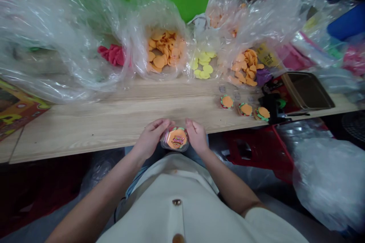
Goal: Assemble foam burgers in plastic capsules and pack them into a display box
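Note:
At the front edge of the wooden table (pixel 114 115) a clear plastic clamshell box (pixel 176 139) sits between my two hands. Inside it is a toy burger with an orange bun top, and a printed burger label shows on it. My left hand (pixel 151 136) pinches the box's far left corner between thumb and fingers. On the other side, my right hand (pixel 196 134) grips the far right corner with its fingers closed. To the right stand three similar toy burgers (pixel 227 101) in clear boxes with their lids open toward the back.
Along the back lie clear bags of loose parts: pink pieces (pixel 114 55), orange discs (pixel 164 51), yellow discs (pixel 203 64) and more orange pieces (pixel 246 66). A brown tray (pixel 310 91) is at the right, a printed carton (pixel 19 106) at the left. Below the table is a red crate (pixel 262 153).

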A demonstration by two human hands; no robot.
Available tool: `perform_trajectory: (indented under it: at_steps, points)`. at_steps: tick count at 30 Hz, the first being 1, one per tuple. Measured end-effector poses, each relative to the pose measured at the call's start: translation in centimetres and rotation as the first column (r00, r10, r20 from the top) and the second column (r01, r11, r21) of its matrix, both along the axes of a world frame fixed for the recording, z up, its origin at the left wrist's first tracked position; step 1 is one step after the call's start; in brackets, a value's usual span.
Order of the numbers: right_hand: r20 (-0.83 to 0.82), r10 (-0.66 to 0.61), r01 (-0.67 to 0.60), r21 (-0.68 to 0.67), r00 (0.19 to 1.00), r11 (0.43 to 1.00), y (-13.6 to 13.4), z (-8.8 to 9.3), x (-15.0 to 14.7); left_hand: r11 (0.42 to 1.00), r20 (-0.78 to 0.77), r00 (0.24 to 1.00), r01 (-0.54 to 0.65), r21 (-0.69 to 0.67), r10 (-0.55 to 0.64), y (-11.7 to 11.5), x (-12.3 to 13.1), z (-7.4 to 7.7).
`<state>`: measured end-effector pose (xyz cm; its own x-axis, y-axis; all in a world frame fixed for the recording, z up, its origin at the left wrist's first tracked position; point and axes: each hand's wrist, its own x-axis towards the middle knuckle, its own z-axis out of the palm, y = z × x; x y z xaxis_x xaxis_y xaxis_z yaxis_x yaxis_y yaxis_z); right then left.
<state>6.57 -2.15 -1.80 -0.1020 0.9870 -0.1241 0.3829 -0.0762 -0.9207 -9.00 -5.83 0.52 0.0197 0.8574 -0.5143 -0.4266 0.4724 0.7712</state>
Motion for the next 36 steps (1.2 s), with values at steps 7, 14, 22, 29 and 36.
perform_trajectory:
  at_steps: [7, 14, 22, 29, 36]
  points:
    - [-0.114, -0.334, 0.304, -0.219, 0.936, 0.927, -1.6, -3.0, -1.8, 0.914, 0.165, 0.901, -0.407, -0.009, 0.402, -3.2, 2.9, -1.3]
    - [0.238, 0.147, -0.167, 0.067, 0.96, 0.984, -0.6, -0.3, -0.5, 0.953, 0.103, 0.948, -0.297, -0.057, 0.302, -3.2, 0.7, -1.1]
    - [0.266, 0.282, -0.291, -0.006, 0.922, 0.957, -4.2, -2.1, -0.3, 0.936, 0.062, 0.978, -0.169, -0.309, 0.198, -6.4, 0.3, -2.5]
    - [0.2, 0.186, -0.198, 0.039, 0.962, 0.98, -6.7, -2.5, 0.4, 0.99, -0.415, 0.902, -0.137, -0.008, 0.122, -7.4, 0.9, -3.1]
    - [0.233, 0.142, -0.155, 0.036, 0.962, 0.987, -8.1, -2.6, 1.5, 0.999, -0.421, 0.906, 0.042, 0.013, -0.032, -6.2, 0.9, -2.4]
